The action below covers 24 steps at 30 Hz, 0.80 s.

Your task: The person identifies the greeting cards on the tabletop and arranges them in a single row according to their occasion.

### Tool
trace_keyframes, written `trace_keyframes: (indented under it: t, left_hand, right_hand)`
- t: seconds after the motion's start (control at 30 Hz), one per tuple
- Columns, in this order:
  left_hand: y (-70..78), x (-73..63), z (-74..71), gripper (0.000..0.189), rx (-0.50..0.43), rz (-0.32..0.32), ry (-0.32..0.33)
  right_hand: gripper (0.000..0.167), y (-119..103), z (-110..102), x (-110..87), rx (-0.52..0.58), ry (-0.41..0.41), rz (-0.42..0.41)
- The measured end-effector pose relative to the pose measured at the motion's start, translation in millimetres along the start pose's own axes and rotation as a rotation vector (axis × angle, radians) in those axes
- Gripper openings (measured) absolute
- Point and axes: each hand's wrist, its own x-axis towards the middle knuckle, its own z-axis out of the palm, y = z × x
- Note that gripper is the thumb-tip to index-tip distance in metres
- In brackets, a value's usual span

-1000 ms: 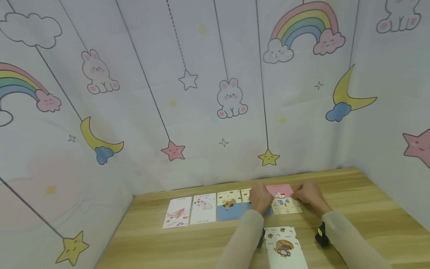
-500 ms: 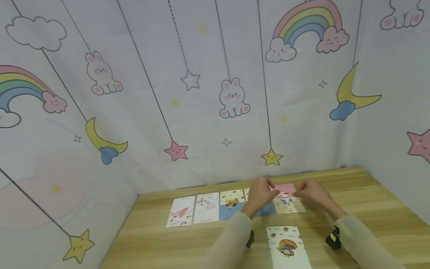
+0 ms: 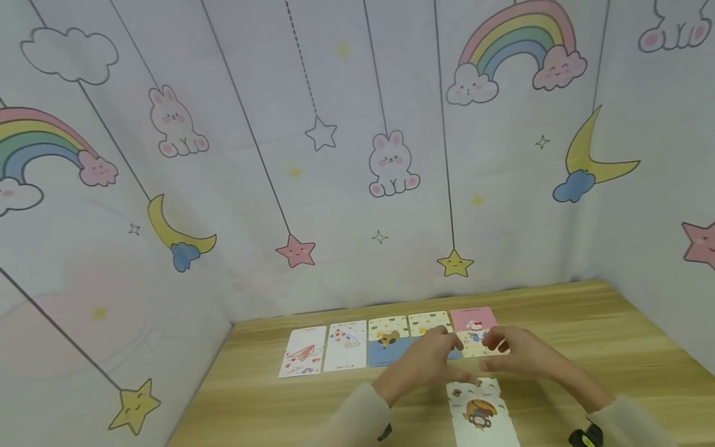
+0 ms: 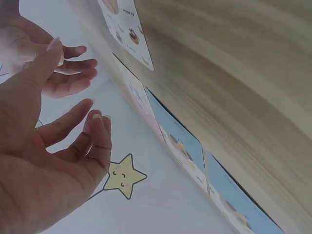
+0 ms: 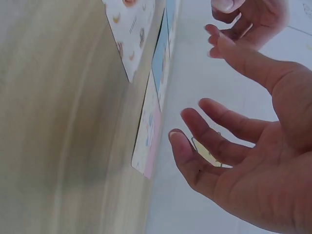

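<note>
Both hands hover above the table between a row of cards and one nearer card, holding nothing. My left hand (image 3: 426,361) has spread, relaxed fingers and partly hides a yellow-and-blue card (image 3: 430,322). Facing it, my right hand (image 3: 525,352) has its thumb apart from loosely bent fingers and overlaps a pink-and-yellow card (image 3: 472,318) at the row's right end. Below both hands lies a white card with a monkey picture (image 3: 483,425), its top edge close to the thumbs. The left wrist view shows the left palm (image 4: 44,180) bare, as the right wrist view shows the right palm (image 5: 273,170).
Further left in the row lie a paper-plane card (image 3: 302,352), a white flowered card (image 3: 345,347) and a yellow-and-blue card with a brown animal (image 3: 385,352). The wooden table (image 3: 257,397) meets a patterned cloth wall (image 3: 335,279) behind the row.
Both hands have let go of the pink-and-yellow card's sides and drawn back toward the person, over the monkey card's top edge. The pink-and-yellow card stays in the row.
</note>
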Motion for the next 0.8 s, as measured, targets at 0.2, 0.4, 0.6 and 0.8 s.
trace_keyframes:
  t: [0.2,0.4,0.6,0.8]
  left_hand:
    - [0.1,-21.3,7.9,0.076,0.167,0.071,-0.010]
    - [-2.4,-33.6,21.0,0.085,0.300,0.111,-0.050]
    - [0.3,-45.1,32.8,0.097,0.340,0.106,-0.096]
    - [6.4,-51.5,33.9,0.097,0.399,0.125,-0.108]
  right_hand:
    - [0.066,-4,12,-16.5,0.010,-0.073,0.005]
    - [0.097,-5,27,-32.0,-0.100,-0.131,-0.022]
    - [0.106,-11,37,-38.9,-0.232,-0.160,-0.046]
    - [0.107,-11,40,-42.3,-0.256,-0.171,-0.056]
